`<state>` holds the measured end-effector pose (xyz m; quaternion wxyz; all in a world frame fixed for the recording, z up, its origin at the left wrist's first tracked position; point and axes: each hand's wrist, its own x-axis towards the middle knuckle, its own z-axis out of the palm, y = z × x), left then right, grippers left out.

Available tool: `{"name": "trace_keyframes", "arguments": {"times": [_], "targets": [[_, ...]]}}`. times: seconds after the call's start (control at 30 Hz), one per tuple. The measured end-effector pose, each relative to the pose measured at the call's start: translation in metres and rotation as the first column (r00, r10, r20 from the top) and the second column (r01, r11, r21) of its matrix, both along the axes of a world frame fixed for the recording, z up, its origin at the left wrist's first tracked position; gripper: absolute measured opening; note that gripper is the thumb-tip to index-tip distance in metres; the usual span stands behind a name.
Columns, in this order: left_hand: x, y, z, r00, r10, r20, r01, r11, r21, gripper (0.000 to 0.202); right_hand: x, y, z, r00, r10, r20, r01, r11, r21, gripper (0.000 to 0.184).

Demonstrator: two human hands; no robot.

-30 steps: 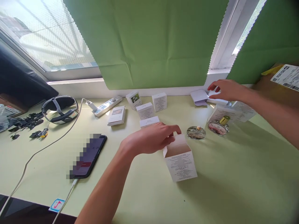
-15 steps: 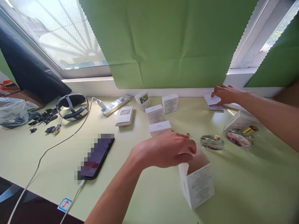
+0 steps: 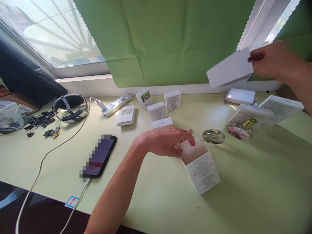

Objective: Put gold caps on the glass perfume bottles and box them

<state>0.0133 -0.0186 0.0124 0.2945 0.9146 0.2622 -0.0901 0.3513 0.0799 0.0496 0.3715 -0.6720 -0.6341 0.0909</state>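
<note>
My left hand [image 3: 165, 141] grips the near-left rim of an open white box [image 3: 203, 174], one finger bent into its mouth. The box is tilted, with printed text on the side facing me. Raised above the table at the right, my right hand [image 3: 270, 60] holds a plain white carton [image 3: 230, 68] by its right end. Beyond the open box lie a clear glass perfume bottle [image 3: 214, 136] and a pink-labelled bottle [image 3: 240, 131] with a gold cap [image 3: 250, 123].
Several small white boxes [image 3: 157, 111] stand mid-table near the power strip [image 3: 117, 105]. Larger white boxes [image 3: 281, 109] and a plain white piece [image 3: 240, 96] are at the right. A phone [image 3: 102, 157] with a cable lies left, below a headset [image 3: 70, 109].
My right hand has lifted the white carton off the table, up and to the right. The open box has tipped toward me under my left hand. The whole view has shifted slightly.
</note>
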Motion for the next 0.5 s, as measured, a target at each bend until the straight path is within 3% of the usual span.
{"name": "trace_keyframes", "arguments": {"times": [0.1, 0.17, 0.23, 0.3, 0.33, 0.4, 0.5], "targets": [[0.001, 0.004, -0.005, 0.999, -0.004, -0.038, 0.003, 0.999, -0.043, 0.042, -0.014, -0.072, 0.011, 0.996, -0.083, -0.038, 0.084, 0.996, 0.024, 0.041], [0.003, 0.006, -0.009, 0.998, -0.013, -0.057, 0.009, 0.997, -0.075, 0.039, -0.022, -0.115, -0.006, 0.976, -0.027, -0.217, 0.031, 0.999, 0.019, 0.029], [0.008, 0.007, -0.014, 0.995, -0.037, -0.088, 0.027, 0.994, -0.109, 0.037, -0.029, -0.146, -0.037, 0.879, 0.082, -0.469, -0.082, 0.996, 0.02, 0.02], [0.013, 0.007, -0.022, 0.991, -0.066, -0.115, 0.049, 0.988, -0.146, 0.037, -0.036, -0.163, -0.071, 0.703, 0.181, -0.687, -0.265, 0.964, -0.018, 0.015], [0.014, 0.007, -0.026, 0.99, -0.073, -0.119, 0.053, 0.985, -0.163, 0.036, -0.041, -0.168, -0.086, 0.652, 0.191, -0.734, -0.338, 0.939, -0.056, 0.013], [0.014, 0.005, -0.035, 0.995, -0.041, -0.096, 0.023, 0.982, -0.187, 0.033, -0.053, -0.172, -0.106, 0.625, 0.208, -0.752, -0.4, 0.913, -0.079, 0.011], [0.009, -0.006, -0.049, 0.997, 0.071, -0.008, -0.071, 0.983, -0.169, 0.022, -0.068, -0.173, -0.118, 0.627, 0.246, -0.739, -0.448, 0.89, -0.084, 0.014]]}}
